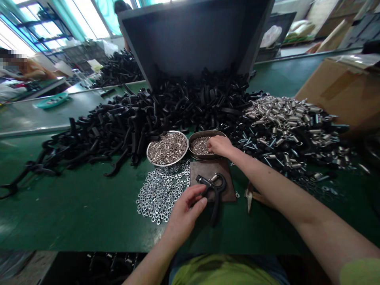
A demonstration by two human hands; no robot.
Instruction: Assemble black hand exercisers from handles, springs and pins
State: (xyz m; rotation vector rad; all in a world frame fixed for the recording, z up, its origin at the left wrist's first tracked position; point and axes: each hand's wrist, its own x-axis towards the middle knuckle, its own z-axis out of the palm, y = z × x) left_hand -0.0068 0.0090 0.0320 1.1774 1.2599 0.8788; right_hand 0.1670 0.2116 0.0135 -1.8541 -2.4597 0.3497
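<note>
A black hand grip strengthener (219, 194) with a small spring lies on a square brown plate (230, 194) in front of me. My left hand (185, 211) is beside it, thumb and fingers apart, the fingertips at its left arm; whether they press on it is hard to see. My right hand (220, 145) reaches into an oval metal tin (194, 155) of tiny metal parts (199, 145), fingers pinched together. What lies between those fingertips is hidden. Left of the tin stands a round dish (148, 158) of small metal pins (168, 147). Loose washer-like rings (160, 194) spread below it.
Black handles (118, 126) are heaped across the back, spilling from a tipped grey bin (192, 39). Springs (279, 113) and bolts pile up at right, near a cardboard box (341, 87). A tool with a pale tip (249, 200) lies under my right forearm. Another person sits far left.
</note>
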